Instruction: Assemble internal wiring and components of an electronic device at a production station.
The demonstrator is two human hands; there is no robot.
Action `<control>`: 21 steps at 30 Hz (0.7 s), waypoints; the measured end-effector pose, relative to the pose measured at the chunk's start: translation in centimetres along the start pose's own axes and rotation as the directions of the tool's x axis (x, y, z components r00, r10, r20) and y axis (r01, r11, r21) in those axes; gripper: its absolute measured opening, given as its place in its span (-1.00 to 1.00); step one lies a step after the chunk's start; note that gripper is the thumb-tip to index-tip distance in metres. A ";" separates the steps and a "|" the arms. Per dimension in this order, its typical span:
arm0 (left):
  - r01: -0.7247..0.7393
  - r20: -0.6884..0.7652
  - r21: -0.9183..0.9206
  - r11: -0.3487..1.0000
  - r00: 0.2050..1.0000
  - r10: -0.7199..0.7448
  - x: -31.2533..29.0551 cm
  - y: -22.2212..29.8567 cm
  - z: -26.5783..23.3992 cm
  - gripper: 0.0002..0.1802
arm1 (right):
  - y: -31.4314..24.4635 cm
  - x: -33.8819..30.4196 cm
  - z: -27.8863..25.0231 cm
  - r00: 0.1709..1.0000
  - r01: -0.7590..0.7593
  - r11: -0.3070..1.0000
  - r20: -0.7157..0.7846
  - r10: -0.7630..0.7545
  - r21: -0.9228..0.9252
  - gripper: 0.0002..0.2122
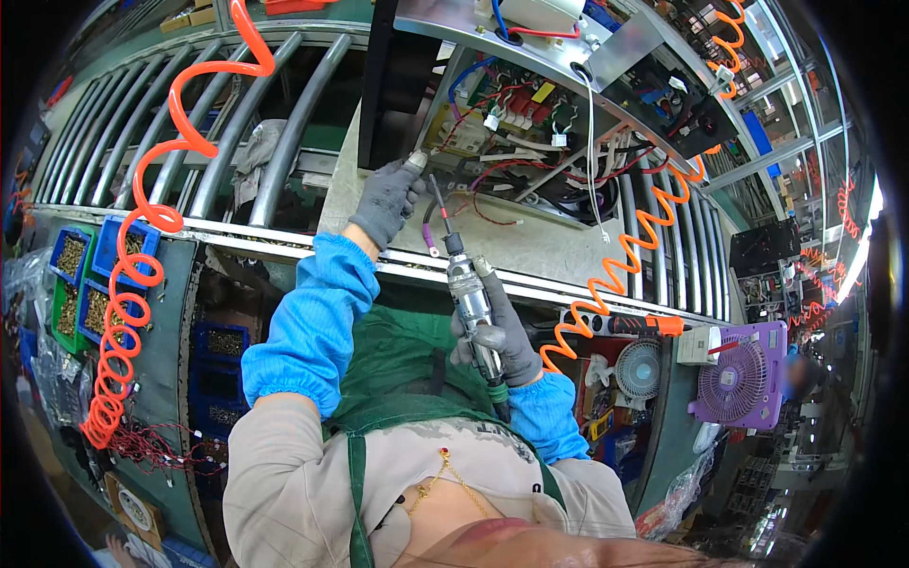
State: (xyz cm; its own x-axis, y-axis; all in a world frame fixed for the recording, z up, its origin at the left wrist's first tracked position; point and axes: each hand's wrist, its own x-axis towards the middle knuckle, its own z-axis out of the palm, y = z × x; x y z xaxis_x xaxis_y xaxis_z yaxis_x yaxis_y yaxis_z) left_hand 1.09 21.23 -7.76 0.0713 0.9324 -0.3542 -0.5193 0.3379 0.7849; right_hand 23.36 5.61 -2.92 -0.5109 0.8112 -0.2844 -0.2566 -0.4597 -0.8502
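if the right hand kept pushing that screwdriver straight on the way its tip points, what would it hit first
Probably the red and white wiring inside the open grey metal chassis. The gloved right hand aims the silver pneumatic screwdriver up toward it, its bit just short of the wires. Depth is unclear, so it may meet the chassis floor instead.

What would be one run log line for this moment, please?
left hand: on open chassis, at wiring | right hand: grips screwdriver, bit up toward chassis | orange hose: right of tool

left hand (386, 201) raised, right hand (502, 333) clenched
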 end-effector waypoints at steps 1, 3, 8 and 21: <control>-0.016 0.033 -0.078 0.997 0.999 0.019 0.0 -0.3 -0.3 -0.83 | 0.0 0.0 0.0 1.000 -0.008 1.000 0.001 0.008 0.004 0.00; -0.033 0.061 -0.156 0.987 0.997 0.043 -0.3 -0.4 -0.5 -0.83 | 0.3 0.2 -0.7 1.000 -0.020 0.998 0.022 0.019 0.056 0.03; 0.014 0.171 -0.362 0.932 0.984 0.052 -1.1 -0.4 -0.5 -0.78 | -0.2 0.1 -0.2 1.000 -0.028 0.999 0.009 0.028 0.031 0.04; -0.099 0.188 -0.177 0.979 0.973 0.133 -0.9 0.5 0.4 -0.70 | -1.5 0.2 1.3 0.998 -0.051 0.994 -0.035 0.048 -0.092 0.01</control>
State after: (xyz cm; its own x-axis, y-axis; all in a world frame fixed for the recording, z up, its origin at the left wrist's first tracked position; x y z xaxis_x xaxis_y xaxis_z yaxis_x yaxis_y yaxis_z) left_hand 1.05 20.64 -6.84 0.1609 0.9763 -0.1448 -0.6665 0.2157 0.7136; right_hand 22.57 6.02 -1.09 -0.4940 0.8001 -0.3402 -0.1533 -0.4653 -0.8718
